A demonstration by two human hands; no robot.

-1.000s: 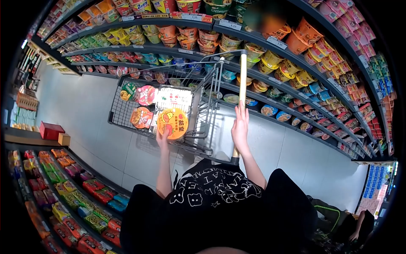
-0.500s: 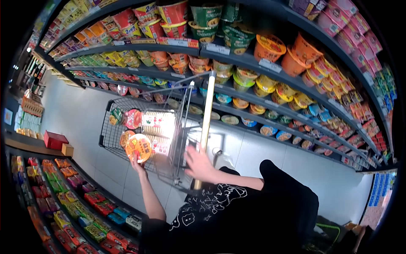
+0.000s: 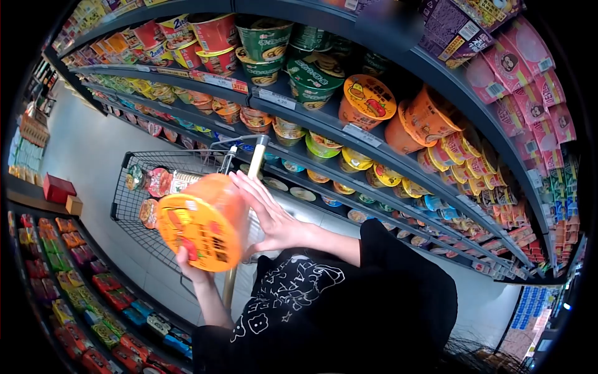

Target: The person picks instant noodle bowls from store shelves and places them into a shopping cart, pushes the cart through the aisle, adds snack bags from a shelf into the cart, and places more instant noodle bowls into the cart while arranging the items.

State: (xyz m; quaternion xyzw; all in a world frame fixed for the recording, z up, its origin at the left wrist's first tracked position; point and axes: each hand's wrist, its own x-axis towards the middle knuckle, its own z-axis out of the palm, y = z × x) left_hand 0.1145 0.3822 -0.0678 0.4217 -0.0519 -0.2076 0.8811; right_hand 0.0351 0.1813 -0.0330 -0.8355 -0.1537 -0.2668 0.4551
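An orange noodle bowl is held up between my two hands, its yellow-orange lid tilted toward the lower left. My left hand grips the lid's lower edge, thumb on the lid. My right hand is wrapped against the bowl's other side near its base. Behind and below the bowl is the wire shopping cart, its pale handle touched by neither hand. Inside the cart lie a red-lidded bowl, a green bowl, an orange-red bowl and a partly hidden white package.
Ahead and to the right, a long curved shelf carries green bowls, orange bowls and pink packs. At lower left another shelf holds bagged noodles. A red box stands at the far left.
The orange bowl has come up out of the cart area, closer to the camera. My right hand has left the handle and taken hold of the bowl. The view has moved nearer the shelf.
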